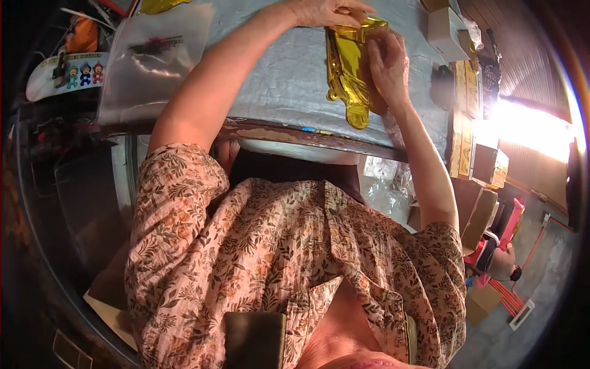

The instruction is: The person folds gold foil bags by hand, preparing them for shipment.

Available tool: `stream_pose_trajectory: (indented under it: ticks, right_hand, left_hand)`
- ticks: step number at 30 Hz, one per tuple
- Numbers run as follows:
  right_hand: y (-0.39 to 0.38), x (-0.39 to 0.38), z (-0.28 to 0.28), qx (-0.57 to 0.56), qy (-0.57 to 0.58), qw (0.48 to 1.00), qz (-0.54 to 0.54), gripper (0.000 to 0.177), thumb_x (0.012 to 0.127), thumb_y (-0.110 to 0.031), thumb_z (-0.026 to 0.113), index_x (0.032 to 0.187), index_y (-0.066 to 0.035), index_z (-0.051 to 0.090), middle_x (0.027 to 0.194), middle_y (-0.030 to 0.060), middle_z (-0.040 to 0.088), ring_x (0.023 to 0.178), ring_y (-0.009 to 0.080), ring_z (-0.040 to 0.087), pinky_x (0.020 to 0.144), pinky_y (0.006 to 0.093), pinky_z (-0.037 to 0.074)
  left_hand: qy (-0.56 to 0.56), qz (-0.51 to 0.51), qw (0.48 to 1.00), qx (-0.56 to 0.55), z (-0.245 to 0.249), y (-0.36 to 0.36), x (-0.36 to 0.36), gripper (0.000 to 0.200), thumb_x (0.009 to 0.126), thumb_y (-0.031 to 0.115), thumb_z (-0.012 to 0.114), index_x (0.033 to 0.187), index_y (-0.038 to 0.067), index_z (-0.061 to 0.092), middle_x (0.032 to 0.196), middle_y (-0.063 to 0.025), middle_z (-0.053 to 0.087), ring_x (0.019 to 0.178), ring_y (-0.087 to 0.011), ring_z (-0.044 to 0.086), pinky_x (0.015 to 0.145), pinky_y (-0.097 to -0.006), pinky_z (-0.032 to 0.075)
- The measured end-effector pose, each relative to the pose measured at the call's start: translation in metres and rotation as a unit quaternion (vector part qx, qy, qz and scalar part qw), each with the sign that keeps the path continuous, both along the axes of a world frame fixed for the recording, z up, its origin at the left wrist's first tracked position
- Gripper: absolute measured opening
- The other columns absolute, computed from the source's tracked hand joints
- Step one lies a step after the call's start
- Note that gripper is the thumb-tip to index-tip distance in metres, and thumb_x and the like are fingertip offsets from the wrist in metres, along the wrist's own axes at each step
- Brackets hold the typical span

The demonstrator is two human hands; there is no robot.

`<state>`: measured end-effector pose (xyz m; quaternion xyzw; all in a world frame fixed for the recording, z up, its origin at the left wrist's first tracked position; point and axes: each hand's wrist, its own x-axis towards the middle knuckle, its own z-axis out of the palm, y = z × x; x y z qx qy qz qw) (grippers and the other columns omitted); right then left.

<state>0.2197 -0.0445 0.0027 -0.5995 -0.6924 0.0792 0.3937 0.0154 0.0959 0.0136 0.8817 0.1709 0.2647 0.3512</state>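
Observation:
A flat, folded gold foil balloon (350,67) lies on the grey-blue covered table (270,80), its rounded end pointing toward my body. My left hand (326,11) reaches across to the far end of the foil, with its fingers closed over the upper edge. At the right side of the foil is my right hand (388,64), its fingers bent and pressed together on the foil's edge. The fingertips of both hands are partly hidden.
A clear plastic bag (147,80) with red print lies at the table's left. More gold foil (161,5) is at the far left. A white box (447,34) stands at the right edge. Cardboard boxes (479,212) and another person (501,261) are farther right.

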Motion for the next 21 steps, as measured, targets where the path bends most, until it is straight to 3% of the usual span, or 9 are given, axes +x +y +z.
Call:
stream_pose_trajectory:
  ticks: [5,14,17,19,21]
  right_hand:
    - [-0.002,0.000,-0.004,0.004,0.010,1.000,0.013,0.016,0.097,-0.009,0.066,0.112,-0.005,0.070,0.119,0.0145,0.065,0.103,0.0289,0.068,0.091,0.0377,0.055]
    - [-0.037,-0.007,0.013,-0.034,-0.080,0.996,0.008,0.016,0.100,-0.012,0.064,0.113,-0.006,0.071,0.116,0.0129,0.067,0.095,0.0297,0.070,0.085,0.0378,0.056]
    - [-0.040,-0.024,0.025,-0.107,0.014,0.994,0.015,0.019,0.100,-0.019,0.067,0.114,-0.006,0.070,0.107,0.0131,0.070,0.089,0.0304,0.070,0.083,0.0388,0.056]
    - [-0.036,-0.044,0.031,-0.127,-0.028,0.991,-0.021,0.033,0.096,-0.034,0.074,0.108,-0.003,0.069,0.096,0.0134,0.071,0.083,0.0305,0.071,0.079,0.0402,0.056]
    - [-0.036,-0.061,0.041,-0.101,-0.166,0.981,-0.008,0.049,0.090,-0.049,0.078,0.098,-0.002,0.068,0.093,0.0141,0.072,0.079,0.0312,0.071,0.075,0.0427,0.056]
  left_hand:
    - [-0.010,-0.037,0.999,0.006,0.007,-0.007,-0.002,0.044,0.093,0.027,0.073,0.135,0.017,0.069,0.112,-0.0153,0.077,0.098,-0.0291,0.075,0.088,-0.0383,0.057]
    - [-0.039,-0.053,0.997,0.030,-0.003,-0.004,0.002,0.040,0.094,0.023,0.071,0.133,0.015,0.070,0.113,-0.0158,0.076,0.099,-0.0298,0.075,0.088,-0.0397,0.057]
    - [-0.045,-0.049,0.997,0.035,-0.002,-0.003,0.001,0.040,0.093,0.022,0.072,0.132,0.014,0.070,0.113,-0.0160,0.076,0.099,-0.0296,0.075,0.088,-0.0393,0.057]
    - [-0.039,-0.049,0.997,0.036,-0.003,-0.003,0.002,0.040,0.093,0.022,0.072,0.132,0.014,0.070,0.114,-0.0160,0.076,0.099,-0.0294,0.075,0.088,-0.0388,0.057]
    - [-0.026,-0.042,0.999,0.014,-0.002,-0.003,0.002,0.039,0.093,0.022,0.072,0.130,0.013,0.071,0.114,-0.0157,0.076,0.100,-0.0289,0.075,0.089,-0.0377,0.057]
